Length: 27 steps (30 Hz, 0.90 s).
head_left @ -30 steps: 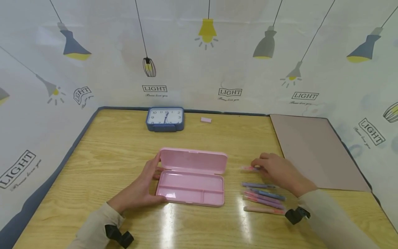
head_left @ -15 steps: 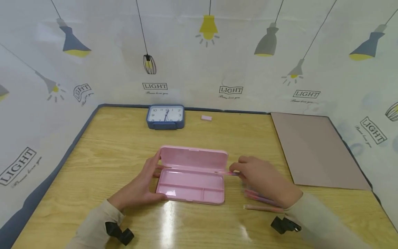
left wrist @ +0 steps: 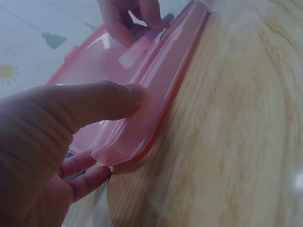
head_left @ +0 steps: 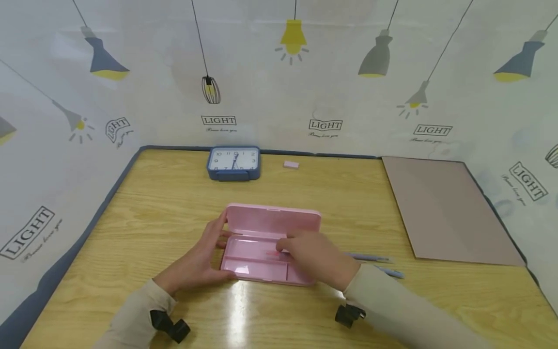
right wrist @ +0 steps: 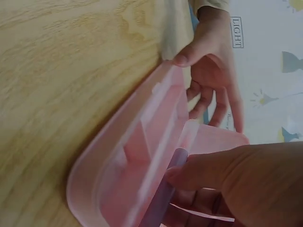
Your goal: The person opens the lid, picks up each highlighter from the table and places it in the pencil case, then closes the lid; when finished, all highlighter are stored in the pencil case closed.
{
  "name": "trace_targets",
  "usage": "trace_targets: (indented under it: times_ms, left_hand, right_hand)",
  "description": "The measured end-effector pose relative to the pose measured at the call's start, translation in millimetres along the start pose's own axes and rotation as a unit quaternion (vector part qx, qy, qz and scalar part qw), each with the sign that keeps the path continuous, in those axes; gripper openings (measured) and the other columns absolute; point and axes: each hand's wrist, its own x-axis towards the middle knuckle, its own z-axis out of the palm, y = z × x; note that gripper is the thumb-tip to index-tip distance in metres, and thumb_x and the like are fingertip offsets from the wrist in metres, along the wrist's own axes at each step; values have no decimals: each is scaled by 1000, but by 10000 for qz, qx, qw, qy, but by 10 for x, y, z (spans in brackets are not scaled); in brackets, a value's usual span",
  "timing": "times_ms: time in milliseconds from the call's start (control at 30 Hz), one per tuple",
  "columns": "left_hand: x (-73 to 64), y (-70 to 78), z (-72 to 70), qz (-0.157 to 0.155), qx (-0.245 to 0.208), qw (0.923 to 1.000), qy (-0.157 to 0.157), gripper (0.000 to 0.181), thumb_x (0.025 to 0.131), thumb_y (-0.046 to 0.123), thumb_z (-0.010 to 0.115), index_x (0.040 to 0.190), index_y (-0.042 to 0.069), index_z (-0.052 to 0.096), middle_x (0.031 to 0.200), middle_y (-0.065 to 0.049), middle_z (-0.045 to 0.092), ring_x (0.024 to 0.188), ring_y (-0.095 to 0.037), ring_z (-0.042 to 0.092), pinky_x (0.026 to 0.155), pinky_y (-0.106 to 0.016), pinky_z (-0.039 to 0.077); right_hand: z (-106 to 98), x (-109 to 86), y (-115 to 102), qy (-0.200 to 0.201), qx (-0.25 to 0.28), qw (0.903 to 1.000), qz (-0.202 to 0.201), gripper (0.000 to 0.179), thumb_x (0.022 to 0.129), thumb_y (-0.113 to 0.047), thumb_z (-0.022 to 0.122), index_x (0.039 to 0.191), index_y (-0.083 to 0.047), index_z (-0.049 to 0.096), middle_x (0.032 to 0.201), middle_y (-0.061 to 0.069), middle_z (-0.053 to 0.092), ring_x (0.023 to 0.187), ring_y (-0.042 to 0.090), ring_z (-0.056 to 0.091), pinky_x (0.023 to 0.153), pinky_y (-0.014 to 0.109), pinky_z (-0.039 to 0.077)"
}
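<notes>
An open pink pencil case (head_left: 255,271) lies on the table, its lid (head_left: 261,220) raised at the back and its tray split by low dividers. My left hand (head_left: 196,261) holds the case at its left end, thumb over the front corner and a finger up at the lid. My right hand (head_left: 316,254) is over the right part of the case. Between its thumb and fingers it pinches a pen (right wrist: 163,191) with a purple barrel and a pink, clear-tipped end (left wrist: 135,54), held over the long rear compartment. The right hand hides part of the tray and lid.
A purple-grey pen (head_left: 368,257) and a blue pen (head_left: 390,272) lie right of the case, partly behind the right arm. Farther back are a blue clock (head_left: 234,162) and a small pink eraser (head_left: 291,165). A flat brownish-pink sheet (head_left: 449,208) covers the right rear.
My right hand has carried the pen leftward from beside the loose pens to over the case's rear compartment. The left hand has kept its hold on the case.
</notes>
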Motion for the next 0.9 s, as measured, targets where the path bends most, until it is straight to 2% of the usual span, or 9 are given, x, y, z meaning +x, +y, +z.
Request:
trace_targets:
  times_ms: [267, 733, 900]
  left_hand:
    - [8, 8, 5, -89, 16, 9999, -49, 135, 70, 24, 90, 158, 27, -14, 155, -11, 21, 117, -24, 59, 97, -42, 54]
    - [5, 4, 0, -92, -25, 9999, -40, 135, 70, 26, 90, 158, 28, -13, 157, -11, 19, 118, -26, 58, 97, -43, 54]
    - [5, -6, 2, 6, -46, 10000, -40, 134, 70, 25, 89, 158, 26, -12, 157, -11, 18, 119, -26, 58, 98, -43, 54]
  right_hand:
    - [152, 114, -21, -49, 205, 9998, -25, 18, 96, -12, 58, 99, -20, 74, 82, -4, 63, 73, 12, 57, 64, 28, 51]
    - [142, 123, -18, -92, 410, 9991, 11, 14, 94, -12, 62, 84, -18, 70, 75, -5, 58, 68, 11, 52, 61, 26, 47]
    - [86, 73, 16, 2, 501, 9987, 131, 14, 93, -13, 63, 102, -16, 73, 93, 0, 72, 83, 16, 65, 75, 33, 56]
